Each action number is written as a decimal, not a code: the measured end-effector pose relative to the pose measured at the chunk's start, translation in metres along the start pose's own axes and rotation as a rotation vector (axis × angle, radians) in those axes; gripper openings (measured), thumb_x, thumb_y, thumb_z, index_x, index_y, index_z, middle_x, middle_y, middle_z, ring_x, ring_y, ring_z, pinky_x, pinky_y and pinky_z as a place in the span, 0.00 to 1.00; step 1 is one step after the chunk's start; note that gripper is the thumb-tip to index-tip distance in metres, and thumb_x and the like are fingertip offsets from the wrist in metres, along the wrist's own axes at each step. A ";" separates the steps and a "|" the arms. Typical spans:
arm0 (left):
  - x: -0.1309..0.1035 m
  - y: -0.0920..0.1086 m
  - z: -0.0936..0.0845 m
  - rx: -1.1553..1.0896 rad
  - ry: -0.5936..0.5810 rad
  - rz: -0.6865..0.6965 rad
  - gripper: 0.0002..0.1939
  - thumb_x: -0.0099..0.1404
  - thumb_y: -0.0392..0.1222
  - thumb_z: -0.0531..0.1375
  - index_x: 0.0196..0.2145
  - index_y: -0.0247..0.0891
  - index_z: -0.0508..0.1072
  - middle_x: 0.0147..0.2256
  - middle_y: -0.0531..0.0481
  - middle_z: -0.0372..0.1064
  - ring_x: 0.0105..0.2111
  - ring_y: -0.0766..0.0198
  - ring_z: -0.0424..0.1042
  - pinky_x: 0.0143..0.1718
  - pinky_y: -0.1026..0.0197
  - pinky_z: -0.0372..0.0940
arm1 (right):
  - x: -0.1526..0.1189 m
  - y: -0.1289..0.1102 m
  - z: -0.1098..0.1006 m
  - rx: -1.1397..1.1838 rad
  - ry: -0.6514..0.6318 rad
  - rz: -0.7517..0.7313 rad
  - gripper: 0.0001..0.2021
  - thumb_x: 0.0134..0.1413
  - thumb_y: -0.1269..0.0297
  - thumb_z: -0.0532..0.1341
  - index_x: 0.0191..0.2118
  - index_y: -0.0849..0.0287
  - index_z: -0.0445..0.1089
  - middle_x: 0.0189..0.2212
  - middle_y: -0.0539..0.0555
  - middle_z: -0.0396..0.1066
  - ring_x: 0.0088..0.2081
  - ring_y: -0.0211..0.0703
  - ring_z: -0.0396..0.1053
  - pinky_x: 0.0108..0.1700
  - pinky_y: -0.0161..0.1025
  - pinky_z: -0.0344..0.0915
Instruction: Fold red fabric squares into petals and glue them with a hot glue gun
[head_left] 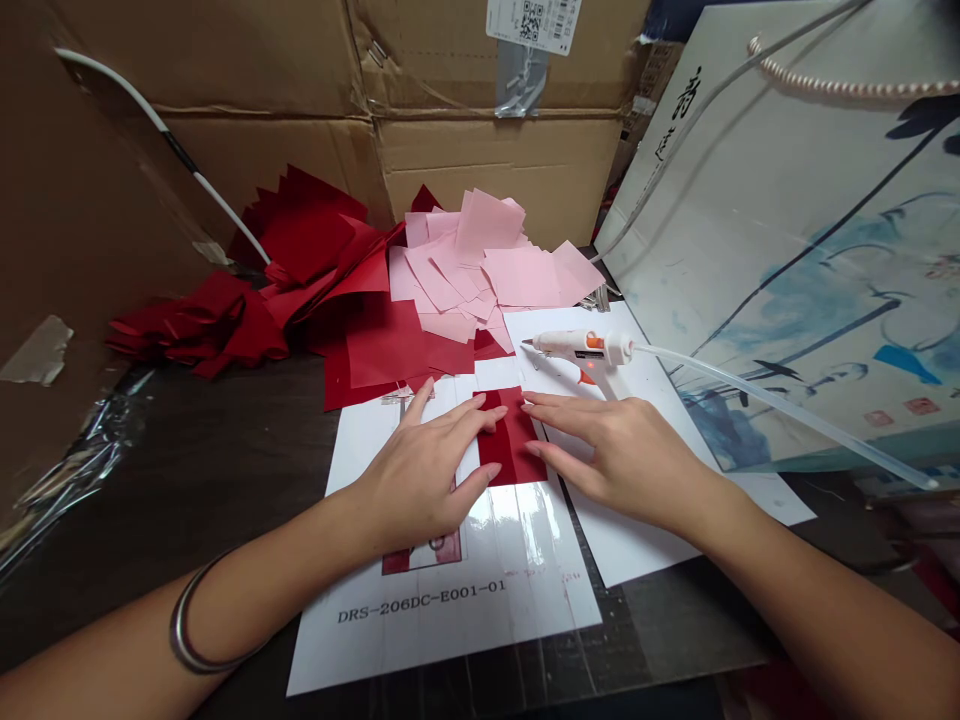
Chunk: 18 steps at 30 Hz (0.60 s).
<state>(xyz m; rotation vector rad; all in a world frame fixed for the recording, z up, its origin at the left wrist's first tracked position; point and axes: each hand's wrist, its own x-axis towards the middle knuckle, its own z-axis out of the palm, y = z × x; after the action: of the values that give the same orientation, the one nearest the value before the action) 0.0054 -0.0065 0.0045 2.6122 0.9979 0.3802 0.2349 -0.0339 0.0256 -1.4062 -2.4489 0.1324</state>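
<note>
A small dark red fabric piece (517,460) lies on a glossy printed sheet (420,640). My left hand (420,475) rests over the sheet with its fingers spread, its fingertips touching the left part of the fabric. On the other side, my right hand (626,460) has its fingers stretched out and its fingertips at the fabric's right edge. Neither hand grips anything. Part of a printed picture is hidden under my left hand. Behind my right hand a white glue gun (574,345) lies with its nozzle pointing left.
Red fabric squares (307,235) and pink fabric squares (487,225) are piled at the back. Cardboard boxes (495,150) stand behind. A second white sheet (626,545) lies under the glue gun. A painted panel (787,250) leans at the right, crossed by a cable.
</note>
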 end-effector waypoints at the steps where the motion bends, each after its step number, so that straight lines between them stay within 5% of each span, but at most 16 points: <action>1: 0.000 0.000 0.000 0.001 0.007 0.005 0.23 0.68 0.45 0.54 0.59 0.36 0.62 0.53 0.43 0.70 0.58 0.51 0.64 0.66 0.35 0.35 | 0.000 -0.001 0.001 0.004 -0.021 -0.012 0.18 0.62 0.60 0.57 0.56 0.56 0.70 0.53 0.52 0.71 0.47 0.51 0.75 0.51 0.53 0.71; 18: 0.000 0.001 0.001 0.038 -0.034 0.008 0.25 0.70 0.46 0.50 0.62 0.34 0.58 0.59 0.41 0.63 0.63 0.54 0.58 0.68 0.41 0.33 | 0.002 -0.007 0.005 -0.009 -0.163 -0.025 0.19 0.64 0.61 0.53 0.57 0.57 0.68 0.57 0.49 0.67 0.45 0.50 0.76 0.44 0.51 0.75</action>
<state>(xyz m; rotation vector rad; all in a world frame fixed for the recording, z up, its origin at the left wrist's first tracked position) 0.0060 -0.0074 0.0036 2.6481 0.9940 0.3201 0.2270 -0.0352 0.0233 -1.4190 -2.6003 0.2396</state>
